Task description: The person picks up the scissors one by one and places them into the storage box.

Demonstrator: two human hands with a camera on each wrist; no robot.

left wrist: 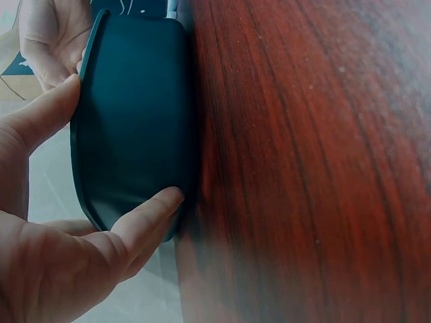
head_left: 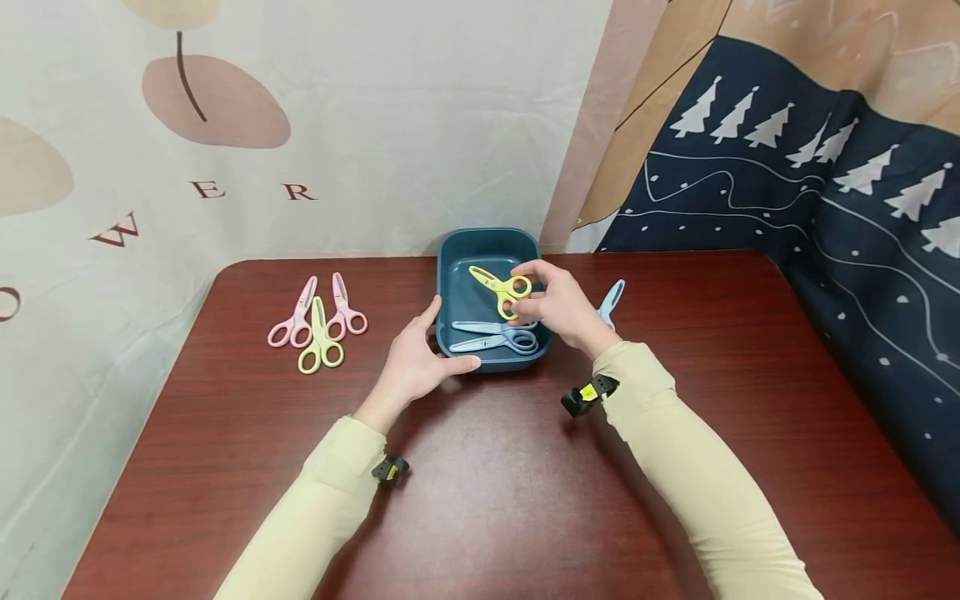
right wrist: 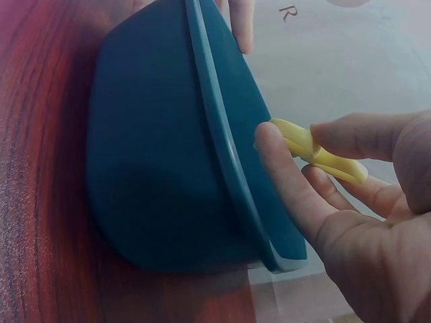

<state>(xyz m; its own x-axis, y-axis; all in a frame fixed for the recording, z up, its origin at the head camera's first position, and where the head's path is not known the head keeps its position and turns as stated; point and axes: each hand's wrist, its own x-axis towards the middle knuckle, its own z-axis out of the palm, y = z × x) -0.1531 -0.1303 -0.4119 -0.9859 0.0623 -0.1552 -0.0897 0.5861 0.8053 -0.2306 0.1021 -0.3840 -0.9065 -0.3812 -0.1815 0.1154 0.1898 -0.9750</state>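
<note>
The left hand (head_left: 412, 360), fingers spread, touches the near-left corner of the teal bin (head_left: 489, 242); two blue scissors (head_left: 483, 342) lie inside. Beyond, over the bin, the right hand (head_left: 561, 304) pinches yellow scissors (head_left: 500, 289) (round handle loops) before a pale curtain (head_left: 420, 125)

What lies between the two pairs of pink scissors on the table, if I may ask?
In the head view, the blades of the yellow-green scissors lie between the left pink pair and the right pink pair.
</note>
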